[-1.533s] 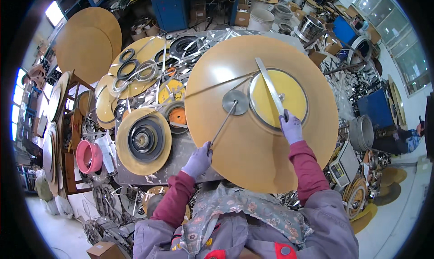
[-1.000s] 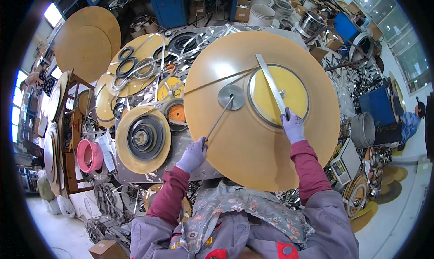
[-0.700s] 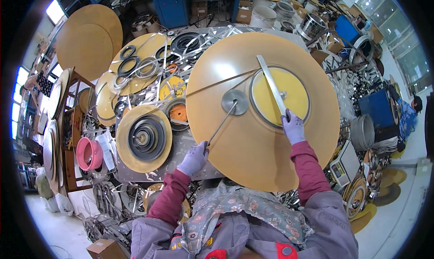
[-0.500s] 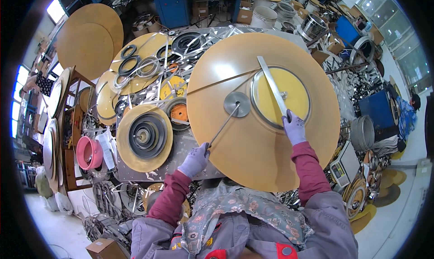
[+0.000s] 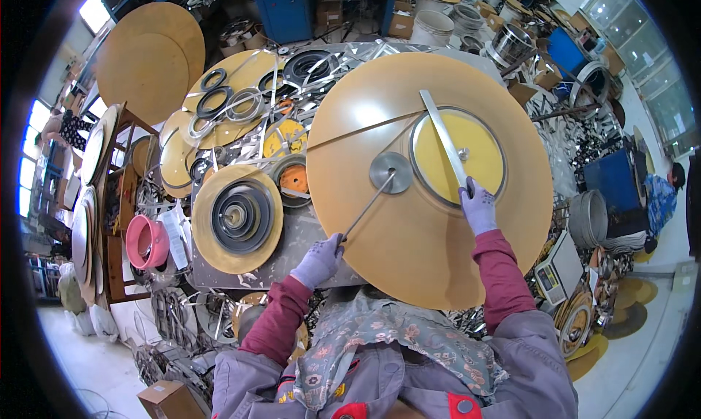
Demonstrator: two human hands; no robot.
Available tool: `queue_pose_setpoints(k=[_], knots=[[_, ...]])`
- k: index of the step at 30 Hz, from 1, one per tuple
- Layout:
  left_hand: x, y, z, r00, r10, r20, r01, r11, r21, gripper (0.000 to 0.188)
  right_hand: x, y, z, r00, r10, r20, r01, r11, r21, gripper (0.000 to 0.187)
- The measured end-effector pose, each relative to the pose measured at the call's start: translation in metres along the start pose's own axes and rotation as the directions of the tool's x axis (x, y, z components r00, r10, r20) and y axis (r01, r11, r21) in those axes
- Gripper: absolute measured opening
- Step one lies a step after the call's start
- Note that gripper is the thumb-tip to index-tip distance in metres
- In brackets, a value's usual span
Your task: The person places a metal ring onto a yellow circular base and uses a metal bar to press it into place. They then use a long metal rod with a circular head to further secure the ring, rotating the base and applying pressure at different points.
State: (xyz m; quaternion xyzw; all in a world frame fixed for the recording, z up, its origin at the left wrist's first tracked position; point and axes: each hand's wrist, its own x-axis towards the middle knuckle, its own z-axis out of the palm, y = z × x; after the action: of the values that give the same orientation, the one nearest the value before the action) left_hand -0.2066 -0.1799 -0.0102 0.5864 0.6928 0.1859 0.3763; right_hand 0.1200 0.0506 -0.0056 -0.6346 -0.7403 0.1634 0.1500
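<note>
Tan and glossy, the great disc (image 5: 420, 262) sits at three o'clock on the bench (image 5: 301, 230), a grey-rimmed yellow round (image 5: 478, 152) toward its two o'clock. Left fingers (image 5: 334, 245) curl around a thin rod (image 5: 366, 211) ending at a grey metal plate (image 5: 381, 178); right fingers (image 5: 471, 188) pinch a flat silvery bar (image 5: 441, 135). Dark rings (image 5: 259, 220) nest on a gold disc (image 5: 206, 249) at nine; a blue cabinet (image 5: 283, 11) stands at eleven.

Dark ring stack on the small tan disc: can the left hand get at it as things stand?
Probably, but not freely: the left hand is gripping the thin rod, so it would likely need to let go first. Nothing visible blocks the way left to the dark ring stack.
</note>
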Motion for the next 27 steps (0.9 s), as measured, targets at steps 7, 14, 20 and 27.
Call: queue_pose_setpoints(k=[7, 14, 20, 27], knots=[[-0.004, 0.000, 0.003, 1.000, -0.003, 0.015, 0.003, 1.000, 0.027, 0.025, -0.001, -0.001, -0.004, 1.000, -0.017, -0.007, 0.017, 1.000, 0.019, 0.043], [-0.008, 0.000, 0.003, 0.999, -0.015, 0.043, 0.014, 1.000, 0.009, 0.025, -0.002, -0.005, -0.009, 1.000, 0.007, 0.014, -0.008, 1.000, 0.015, 0.041], [-0.013, 0.000, 0.005, 0.999, 0.014, 0.032, -0.014, 1.000, -0.023, 0.025, -0.002, 0.001, -0.005, 1.000, -0.008, -0.001, 0.008, 1.000, 0.015, 0.042], [-0.014, 0.002, 0.004, 0.999, 0.020, 0.032, -0.019, 0.999, -0.047, 0.025, -0.001, 0.003, -0.007, 1.000, 0.006, 0.026, -0.006, 1.000, 0.006, 0.044]])
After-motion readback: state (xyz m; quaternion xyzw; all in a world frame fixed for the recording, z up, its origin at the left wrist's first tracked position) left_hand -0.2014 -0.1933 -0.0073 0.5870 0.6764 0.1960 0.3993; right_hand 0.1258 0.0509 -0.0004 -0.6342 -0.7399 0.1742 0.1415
